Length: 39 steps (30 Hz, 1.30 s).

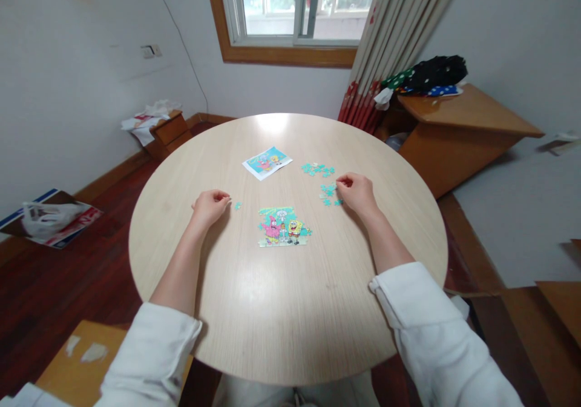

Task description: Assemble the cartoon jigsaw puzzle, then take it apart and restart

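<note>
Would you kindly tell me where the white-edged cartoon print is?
In the head view, the print lies beyond the unfinished cartoon puzzle, left of the farthest loose turquoise pieces.

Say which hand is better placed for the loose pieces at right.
Probably the right hand: it is beside the nearer cluster; the left hand is across the partial puzzle.
</note>
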Each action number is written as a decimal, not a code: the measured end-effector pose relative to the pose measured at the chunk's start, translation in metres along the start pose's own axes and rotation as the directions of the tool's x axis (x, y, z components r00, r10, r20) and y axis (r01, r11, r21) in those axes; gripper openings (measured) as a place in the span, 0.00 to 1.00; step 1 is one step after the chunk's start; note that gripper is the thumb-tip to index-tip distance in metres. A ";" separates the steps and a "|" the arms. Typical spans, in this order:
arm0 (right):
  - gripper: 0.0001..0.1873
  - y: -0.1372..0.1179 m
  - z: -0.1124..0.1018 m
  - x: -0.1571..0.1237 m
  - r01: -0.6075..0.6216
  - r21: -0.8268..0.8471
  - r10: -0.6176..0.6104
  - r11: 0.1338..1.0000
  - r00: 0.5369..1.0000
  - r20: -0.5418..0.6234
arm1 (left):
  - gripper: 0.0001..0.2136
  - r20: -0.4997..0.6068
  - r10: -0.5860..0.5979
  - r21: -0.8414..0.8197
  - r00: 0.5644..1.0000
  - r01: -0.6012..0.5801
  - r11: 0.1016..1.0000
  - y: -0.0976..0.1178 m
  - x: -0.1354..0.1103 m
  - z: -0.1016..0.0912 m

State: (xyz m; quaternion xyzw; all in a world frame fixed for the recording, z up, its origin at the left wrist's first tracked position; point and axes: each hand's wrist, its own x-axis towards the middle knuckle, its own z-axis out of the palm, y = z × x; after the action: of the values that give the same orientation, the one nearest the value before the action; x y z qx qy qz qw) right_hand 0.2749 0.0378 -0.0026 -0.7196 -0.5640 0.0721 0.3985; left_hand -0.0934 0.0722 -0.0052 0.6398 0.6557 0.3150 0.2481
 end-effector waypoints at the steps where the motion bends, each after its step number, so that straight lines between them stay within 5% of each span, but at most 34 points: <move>1: 0.11 0.001 -0.002 0.001 -0.011 -0.021 0.011 1.000 1.000 0.005 | 0.09 0.010 -0.005 0.009 1.000 0.005 1.000 -0.001 0.000 0.001; 9: 0.12 0.007 -0.002 0.001 -0.053 -0.077 0.059 0.996 0.995 0.075 | 0.12 0.115 0.059 0.029 0.992 -0.063 0.998 0.005 -0.003 0.008; 30: 0.11 0.007 -0.002 -0.001 -0.033 -0.082 0.042 0.996 0.993 0.110 | 0.09 0.184 0.095 0.086 0.978 -0.113 0.990 0.005 -0.004 0.005; 39: 0.11 0.010 -0.002 0.000 -0.040 -0.079 0.050 0.996 0.991 0.126 | 0.12 0.243 0.136 -0.215 0.960 -0.084 0.973 0.021 -0.013 0.005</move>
State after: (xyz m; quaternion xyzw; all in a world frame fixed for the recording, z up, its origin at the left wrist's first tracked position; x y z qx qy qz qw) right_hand 0.2834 0.0364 -0.0074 -0.7406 -0.5744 0.1057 0.3321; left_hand -0.0747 0.0591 0.0058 0.6821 0.5459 0.3082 0.3764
